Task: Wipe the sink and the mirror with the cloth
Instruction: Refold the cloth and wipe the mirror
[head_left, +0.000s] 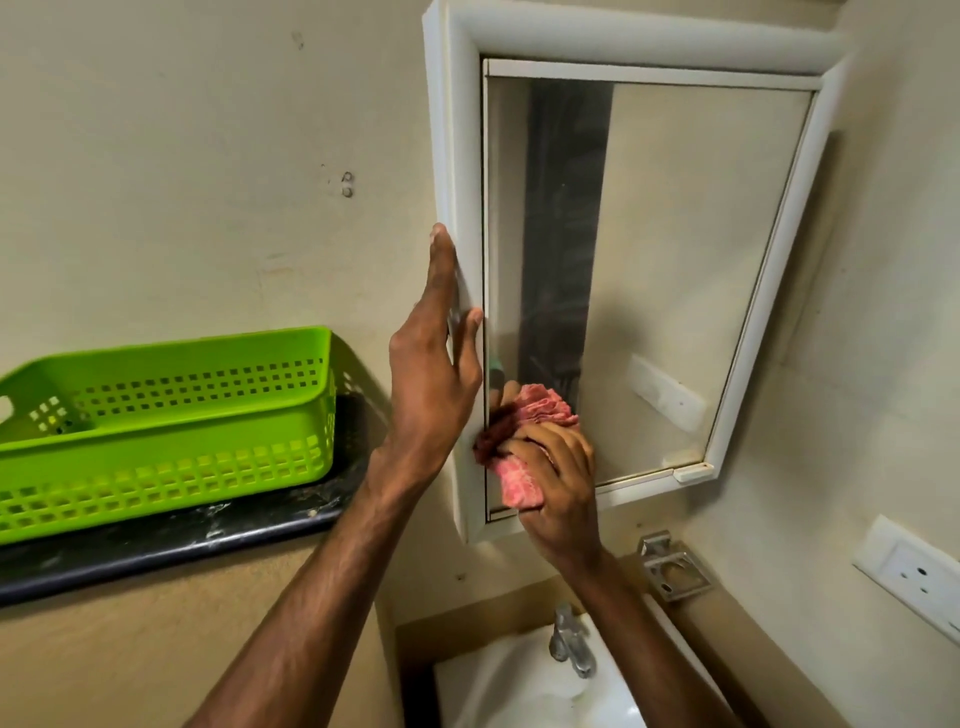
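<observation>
Pink cloth is gripped in curled rt hand & pressed on lower-left glass of white-framed mirror. Lt hand is laid flat, fingers straight, on frame's left edge. Sink w/ tap is seen below; green basket is set on dark counter, left.

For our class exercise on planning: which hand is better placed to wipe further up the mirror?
Right. The right hand grips the cloth against the mirror; the left hand rests straight-fingered on the frame.
</observation>
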